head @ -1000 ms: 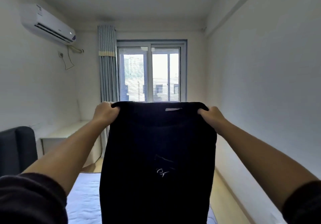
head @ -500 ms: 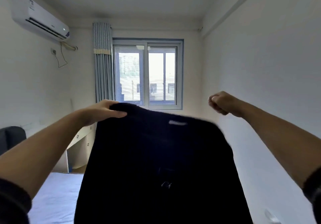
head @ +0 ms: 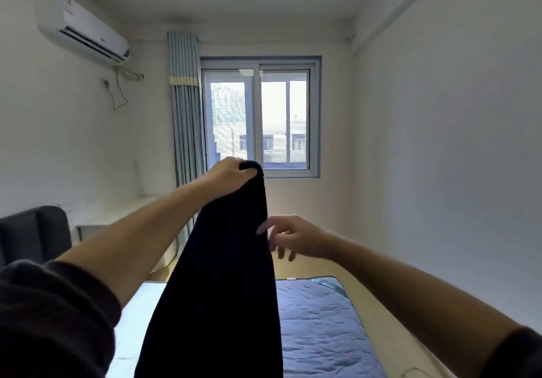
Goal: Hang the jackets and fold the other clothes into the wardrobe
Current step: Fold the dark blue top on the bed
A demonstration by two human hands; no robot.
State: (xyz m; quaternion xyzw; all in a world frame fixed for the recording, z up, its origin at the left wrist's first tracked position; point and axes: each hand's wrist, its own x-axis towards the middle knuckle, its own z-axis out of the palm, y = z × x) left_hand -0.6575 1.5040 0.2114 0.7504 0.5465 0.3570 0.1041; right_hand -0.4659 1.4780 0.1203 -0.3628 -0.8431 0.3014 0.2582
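Observation:
A black garment (head: 223, 283) hangs in a narrow folded drape in front of me, over the bed. My left hand (head: 227, 172) grips its top edge, held up at window-sill height. My right hand (head: 289, 238) is lower, beside the garment's right edge, fingers spread and loose; its fingertips look to be at the fabric's edge, and contact is hard to tell through the blur. No wardrobe or jacket is in view.
A bed with a blue quilted mattress (head: 319, 327) lies below. A dark headboard (head: 32, 236) stands at the left, with a white desk (head: 117, 219) behind it. Window (head: 259, 119) and curtain (head: 186, 107) are ahead, and a bare wall on the right.
My right hand let go of the garment's top corner and dropped down to its right edge. The garment, first spread wide between both hands, now hangs narrow from my left hand alone.

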